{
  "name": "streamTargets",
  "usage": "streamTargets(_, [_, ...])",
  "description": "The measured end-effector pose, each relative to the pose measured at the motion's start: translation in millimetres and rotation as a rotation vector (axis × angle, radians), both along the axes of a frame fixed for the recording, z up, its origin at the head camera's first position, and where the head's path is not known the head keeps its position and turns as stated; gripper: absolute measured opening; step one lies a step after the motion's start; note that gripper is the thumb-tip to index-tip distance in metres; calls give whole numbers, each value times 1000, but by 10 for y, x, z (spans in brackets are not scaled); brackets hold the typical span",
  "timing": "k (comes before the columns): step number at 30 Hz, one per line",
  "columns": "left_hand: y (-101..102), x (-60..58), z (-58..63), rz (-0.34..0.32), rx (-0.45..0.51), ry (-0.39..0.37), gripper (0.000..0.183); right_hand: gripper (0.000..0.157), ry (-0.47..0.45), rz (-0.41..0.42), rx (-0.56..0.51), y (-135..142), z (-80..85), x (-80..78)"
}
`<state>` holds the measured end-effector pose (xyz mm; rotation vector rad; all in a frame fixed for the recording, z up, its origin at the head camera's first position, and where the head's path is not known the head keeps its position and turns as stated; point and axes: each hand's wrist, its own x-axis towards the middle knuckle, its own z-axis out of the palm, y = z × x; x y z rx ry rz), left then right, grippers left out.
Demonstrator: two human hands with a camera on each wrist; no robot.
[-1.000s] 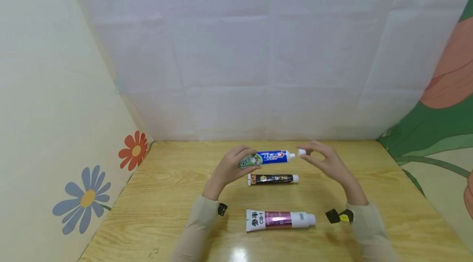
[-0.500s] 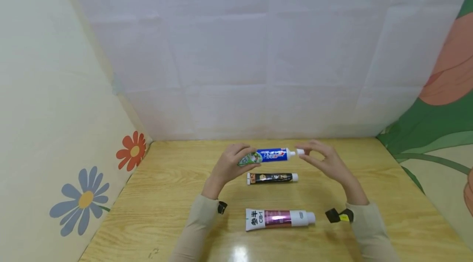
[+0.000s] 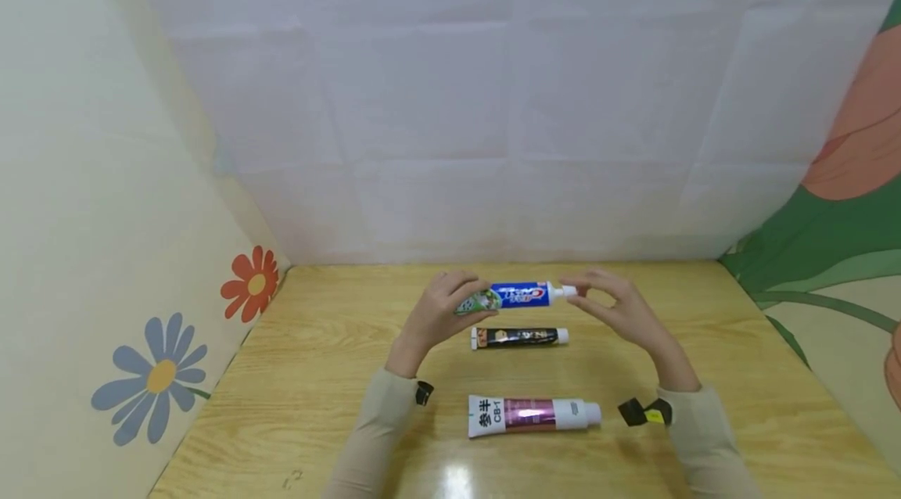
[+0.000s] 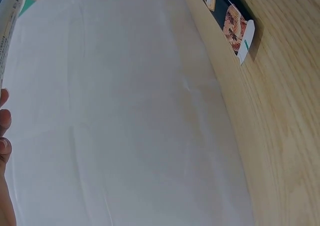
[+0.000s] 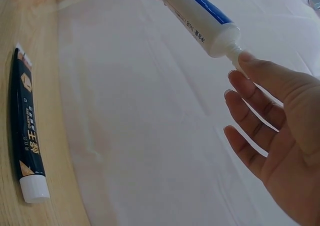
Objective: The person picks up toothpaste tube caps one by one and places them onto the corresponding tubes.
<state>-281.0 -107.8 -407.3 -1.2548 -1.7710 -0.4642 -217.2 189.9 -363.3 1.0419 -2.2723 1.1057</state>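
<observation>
My left hand [image 3: 442,310] grips the tail end of a blue, green and white toothpaste tube [image 3: 522,295], held level above the table. Between the thumb and index finger of my right hand [image 3: 622,307] is a small white cap [image 3: 569,291], set against the nozzle at the tube's right end. In the right wrist view the thumb and fingers mostly cover the cap, so how far it sits on the nozzle cannot be told. The other fingers of that hand are spread loosely. Only the tube's edge and some fingertips [image 4: 5,121] show in the left wrist view.
A black toothpaste tube [image 3: 521,338] with a white cap lies on the wooden table [image 3: 296,389] just below the hands. Closer to the front lies a larger white and pink tube [image 3: 533,415]. A white sheet [image 3: 436,131] hangs behind the table.
The white cap in my right hand has moved left, from a small gap off the nozzle to meeting it. My left hand and the blue tube have hardly moved.
</observation>
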Motion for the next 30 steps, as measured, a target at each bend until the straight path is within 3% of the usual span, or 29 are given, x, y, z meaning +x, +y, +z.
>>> streamTargets(21, [-6,24,0,3,-11,12,48,28,11,21,7,-48,-15,5])
streamTargets(30, [-11,33,6,5,-20,9,50,31,-31,-5,25,62,-283,-186])
